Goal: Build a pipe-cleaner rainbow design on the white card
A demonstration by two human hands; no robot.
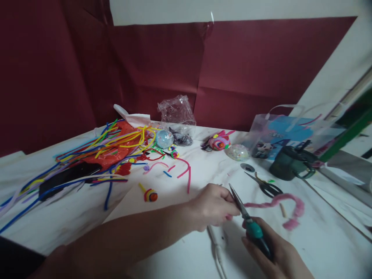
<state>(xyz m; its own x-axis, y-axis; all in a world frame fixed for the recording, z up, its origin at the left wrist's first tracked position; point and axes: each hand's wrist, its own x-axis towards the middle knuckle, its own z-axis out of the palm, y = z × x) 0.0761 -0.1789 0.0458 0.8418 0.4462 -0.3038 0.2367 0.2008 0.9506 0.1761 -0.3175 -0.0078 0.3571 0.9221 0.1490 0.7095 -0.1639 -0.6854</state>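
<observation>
My left hand [216,205] is closed in a pinch on one end of a fuzzy pink strip [279,198], which curls away over the table to the right. In my right hand [271,248] are scissors with teal and dark handles [255,230]. Their metal blades point up and to the left, right beside my left fingertips. Under my hands lies a white tool with a cable [216,242]. A small coiled piece in orange, red and yellow [151,195] rests left of my left forearm.
Pipe cleaners [116,143] are heaped at the left. Toward the back stand a clear plastic bag [178,110], a pink coiled figure [220,141] and a glittery dome [237,152]. Black scissors [269,188], a dark mug [283,164] and a printed bag [261,133] are at the right.
</observation>
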